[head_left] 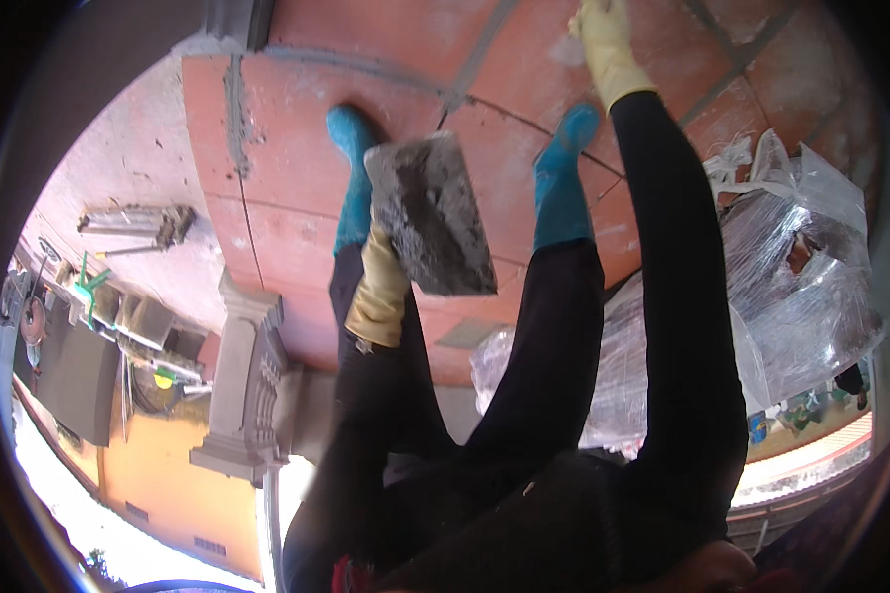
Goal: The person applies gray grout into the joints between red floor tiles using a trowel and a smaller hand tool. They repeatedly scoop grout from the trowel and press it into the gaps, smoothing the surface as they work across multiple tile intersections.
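Left hand, yellow-gloved, left of frame centre: bears a rectangular grey board from its near left edge; grip judged closed on it, though the fingers are mostly hidden. Board sits just above frame centre, carrying dark, wet-looking mortar. Right hand, also gloved, reaches to the top edge, right of centre, over red tiles; finger state and any tool cannot be told. Between the hands: two teal boots on the tiling. Grey-filled joints at upper left; plastic-wrapped stack at right. Risks (judgement): the board looks tilted, so mortar could slide off the low edge if the one-sided hold slackens or the wrist turns; a boot could slip on spilled mortar; a long reach by the right arm could unbalance the left.
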{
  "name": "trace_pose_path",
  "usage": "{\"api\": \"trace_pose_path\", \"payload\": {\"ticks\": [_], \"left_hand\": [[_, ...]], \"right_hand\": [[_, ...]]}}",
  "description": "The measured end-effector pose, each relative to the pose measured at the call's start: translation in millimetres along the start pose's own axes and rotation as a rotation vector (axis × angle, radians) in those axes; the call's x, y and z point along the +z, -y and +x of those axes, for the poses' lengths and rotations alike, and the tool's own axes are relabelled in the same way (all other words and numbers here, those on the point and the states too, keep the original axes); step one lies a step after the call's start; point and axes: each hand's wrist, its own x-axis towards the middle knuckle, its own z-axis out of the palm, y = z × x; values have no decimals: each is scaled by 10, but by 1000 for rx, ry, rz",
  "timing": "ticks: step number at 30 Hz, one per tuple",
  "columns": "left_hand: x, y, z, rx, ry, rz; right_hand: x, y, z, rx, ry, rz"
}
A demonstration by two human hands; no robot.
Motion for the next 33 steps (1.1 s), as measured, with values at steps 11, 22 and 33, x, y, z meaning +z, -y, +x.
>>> {"api": "trace_pose_path", "payload": {"ticks": [11, 22, 33], "left_hand": [[-127, -324, 164, 100, 24, -105], [-137, -262, 205, 84, 21, -178], [-15, -254, 208, 31, 61, -320]], "right_hand": [[430, -167, 129, 19, -46, 74], [393, -192, -77, 65, -49, -116], [482, -494, -80, -17, -108, -595]]}}
